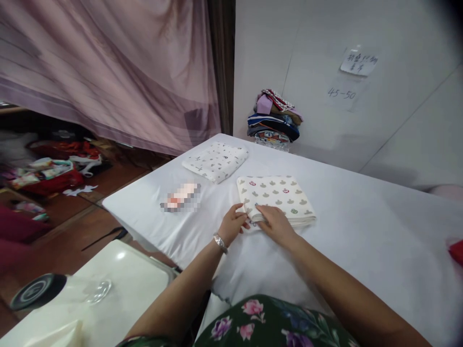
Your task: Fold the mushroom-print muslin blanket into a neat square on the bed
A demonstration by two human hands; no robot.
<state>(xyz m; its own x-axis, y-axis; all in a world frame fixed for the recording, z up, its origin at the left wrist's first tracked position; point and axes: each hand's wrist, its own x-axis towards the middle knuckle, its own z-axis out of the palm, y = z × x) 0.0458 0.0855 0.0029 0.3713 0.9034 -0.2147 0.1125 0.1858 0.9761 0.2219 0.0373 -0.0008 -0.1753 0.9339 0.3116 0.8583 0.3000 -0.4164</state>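
Observation:
A cream folded cloth point(277, 195), printed with grey, red and green motifs, lies in layers on the white-covered table point(347, 231) in front of me. My left hand point(233, 224) is at its near left corner, fingers curled in against the edge. My right hand point(278, 225) grips the near edge, fingers over the top and the thumb side low by the layers. Beyond, to the left, rests a second folded cloth point(219, 160), white with small dark motifs. Nearer on the left lies a pixelated object point(180, 196) whose kind I cannot make out.
A stack of folded clothes point(275, 120) stands against the wall beyond the table. At lower left is a white side table point(119, 270) with a clear cup point(97, 290) lying on it. A pink curtain point(144, 62) hangs at left; a red box point(47, 180) of items is on the floor.

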